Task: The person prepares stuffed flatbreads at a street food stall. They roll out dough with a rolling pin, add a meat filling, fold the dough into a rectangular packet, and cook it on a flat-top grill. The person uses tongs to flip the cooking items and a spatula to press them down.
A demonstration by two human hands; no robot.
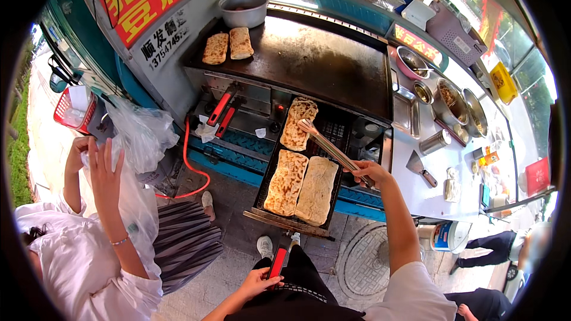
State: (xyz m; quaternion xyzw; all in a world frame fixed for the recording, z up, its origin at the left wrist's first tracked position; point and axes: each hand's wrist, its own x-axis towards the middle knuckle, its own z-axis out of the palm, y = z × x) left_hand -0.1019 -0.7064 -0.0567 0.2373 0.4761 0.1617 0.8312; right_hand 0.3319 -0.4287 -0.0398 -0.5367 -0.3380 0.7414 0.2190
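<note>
My left hand (255, 283) grips the red handle (279, 259) of a drawer rack (290, 225) pulled out from under the griddle. My right hand (374, 174) holds metal tongs (332, 148). Their tips lie over the right edge of a browned flatbread (295, 130) at the back of the rack; whether they pinch it, I cannot tell. Nearer me, a browned flatbread (285, 183) sits on the left beside a paler one (316, 189) on the right.
Above the drawer, the griddle (321, 53) bears two flatbreads (227, 47) and an aluminium pot (244, 11). Bowls of filling (449, 100), a scraper (421, 169) and a metal shaker (435, 142) stand on the right counter (410, 198). A person (102, 249) stands close at left, near plastic bags (138, 133).
</note>
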